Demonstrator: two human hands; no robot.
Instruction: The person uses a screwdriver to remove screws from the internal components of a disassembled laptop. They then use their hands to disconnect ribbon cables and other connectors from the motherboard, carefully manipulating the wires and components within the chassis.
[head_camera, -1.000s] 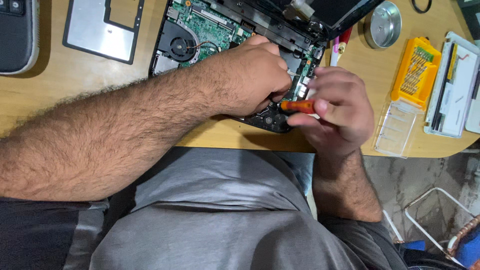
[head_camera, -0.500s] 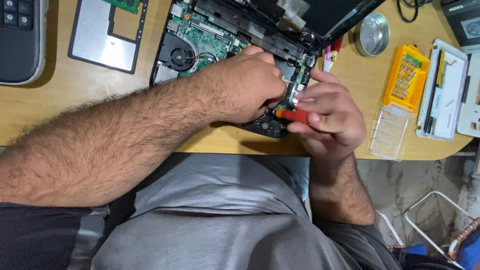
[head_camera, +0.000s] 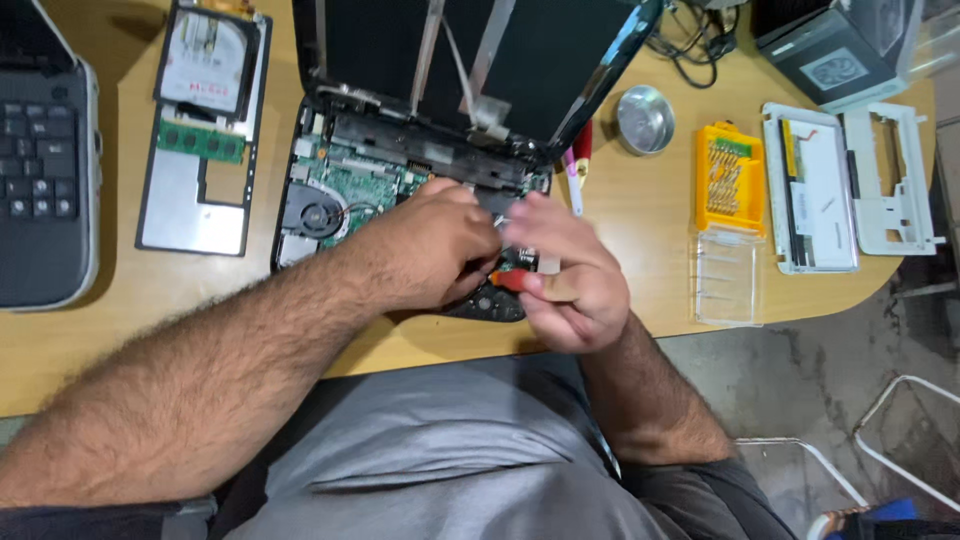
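The left hand (head_camera: 430, 245) presses on the open laptop (head_camera: 400, 180), fingers curled, steadying it. The right hand (head_camera: 570, 280) pinches an orange screwdriver (head_camera: 508, 281) at its corner (tip hidden).

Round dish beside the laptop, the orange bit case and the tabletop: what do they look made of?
Dish: probably metal, shiny silver with bright glints.
Bit case: looks like plastic, matte orange tray with a clear lid folded open toward the table edge.
Tabletop: wood or wood-look laminate, smooth tan with faint grain; which one cannot be told.

Opened laptop (head_camera: 400, 170), board exposed, on desk; orange-handled screwdriver (head_camera: 508, 281) at front-right corner.
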